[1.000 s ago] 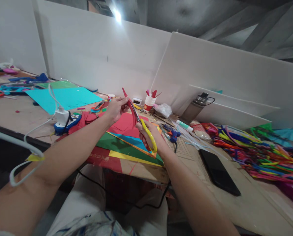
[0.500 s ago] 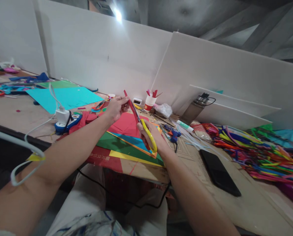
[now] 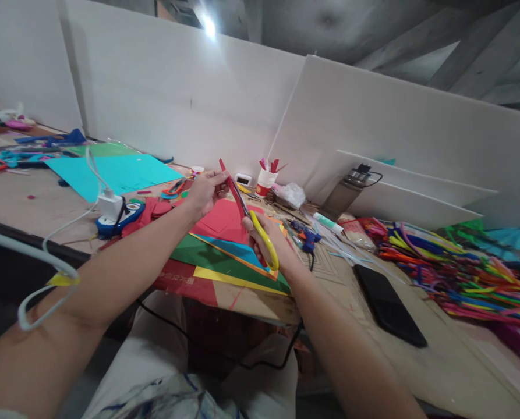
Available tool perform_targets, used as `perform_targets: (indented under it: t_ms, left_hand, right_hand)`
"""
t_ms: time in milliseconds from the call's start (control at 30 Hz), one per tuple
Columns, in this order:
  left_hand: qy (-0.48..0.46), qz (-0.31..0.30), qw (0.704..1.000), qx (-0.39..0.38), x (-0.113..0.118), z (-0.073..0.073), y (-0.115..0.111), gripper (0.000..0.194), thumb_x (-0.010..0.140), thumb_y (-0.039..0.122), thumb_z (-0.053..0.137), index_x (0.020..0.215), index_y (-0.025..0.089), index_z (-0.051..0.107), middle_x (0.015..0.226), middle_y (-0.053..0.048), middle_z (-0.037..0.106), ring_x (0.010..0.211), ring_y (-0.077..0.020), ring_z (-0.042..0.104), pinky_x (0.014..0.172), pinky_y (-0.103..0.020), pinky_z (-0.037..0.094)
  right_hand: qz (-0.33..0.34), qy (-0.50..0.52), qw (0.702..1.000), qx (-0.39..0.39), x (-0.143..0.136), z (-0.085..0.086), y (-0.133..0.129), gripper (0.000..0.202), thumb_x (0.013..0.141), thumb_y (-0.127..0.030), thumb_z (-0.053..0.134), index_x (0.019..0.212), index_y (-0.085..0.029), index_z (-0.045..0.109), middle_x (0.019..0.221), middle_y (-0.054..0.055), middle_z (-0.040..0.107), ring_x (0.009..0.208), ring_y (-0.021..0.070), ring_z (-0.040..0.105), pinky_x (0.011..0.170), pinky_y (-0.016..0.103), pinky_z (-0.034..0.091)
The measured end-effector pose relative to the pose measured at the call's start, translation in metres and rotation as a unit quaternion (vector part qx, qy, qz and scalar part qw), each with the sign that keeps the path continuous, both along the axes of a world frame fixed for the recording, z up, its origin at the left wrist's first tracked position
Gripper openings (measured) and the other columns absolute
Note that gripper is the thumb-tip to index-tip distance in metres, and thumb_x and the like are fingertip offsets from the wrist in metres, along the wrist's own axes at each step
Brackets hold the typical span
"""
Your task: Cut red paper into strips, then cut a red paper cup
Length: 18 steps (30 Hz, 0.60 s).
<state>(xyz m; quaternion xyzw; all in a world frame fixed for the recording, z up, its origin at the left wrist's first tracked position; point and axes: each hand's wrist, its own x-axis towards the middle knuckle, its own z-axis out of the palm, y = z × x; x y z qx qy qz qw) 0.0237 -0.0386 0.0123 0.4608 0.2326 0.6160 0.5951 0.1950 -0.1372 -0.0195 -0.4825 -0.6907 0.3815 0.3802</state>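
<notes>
My left hand (image 3: 208, 193) pinches the upper part of a narrow red paper strip (image 3: 236, 195), whose tip sticks up past the fingers. My right hand (image 3: 260, 235) is closed around yellow-handled scissors (image 3: 265, 241), and their blades lie along the strip. Below both hands, red paper sheets (image 3: 218, 222) rest on top of blue, orange, green (image 3: 207, 260) and yellow sheets near the table's front edge. The lower end of the strip is partly hidden by the right hand.
A cyan sheet (image 3: 120, 174) and a blue power strip (image 3: 120, 221) lie left. Behind stands a paper cup (image 3: 266, 181) with red pieces. Rightward are a glue gun (image 3: 306, 235), a bottle (image 3: 345, 192), a black phone (image 3: 388, 304) and many coloured pipe cleaners (image 3: 473, 279).
</notes>
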Motion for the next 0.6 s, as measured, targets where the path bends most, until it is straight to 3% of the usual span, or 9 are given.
perform_targets:
  t_ms: [267,600]
  left_hand:
    - [-0.011,-0.003,1.000,-0.007,0.0008,-0.0009,0.0010,0.021,0.075,0.020,0.071,0.063,0.013,0.056,0.057,0.000,0.057,0.048,-0.0050,0.049,0.044,-0.017,0.036]
    - [-0.016,0.038,0.999,-0.019,-0.0009,0.0002,0.0035,0.020,0.076,0.020,0.071,0.065,0.014,0.056,0.057,0.002,0.056,0.048,-0.0046,0.049,0.045,-0.017,0.036]
  right_hand:
    - [-0.011,0.005,1.000,-0.004,-0.0036,0.0032,-0.0034,0.043,0.082,-0.062,0.054,0.078,-0.021,0.042,0.050,-0.008,0.048,0.032,0.0062,0.041,0.030,0.017,0.036]
    - [-0.001,-0.018,1.000,0.010,-0.0015,0.0022,-0.0025,0.044,0.082,-0.064,0.053,0.080,-0.021,0.044,0.052,-0.006,0.050,0.035,0.0070,0.044,0.032,0.017,0.037]
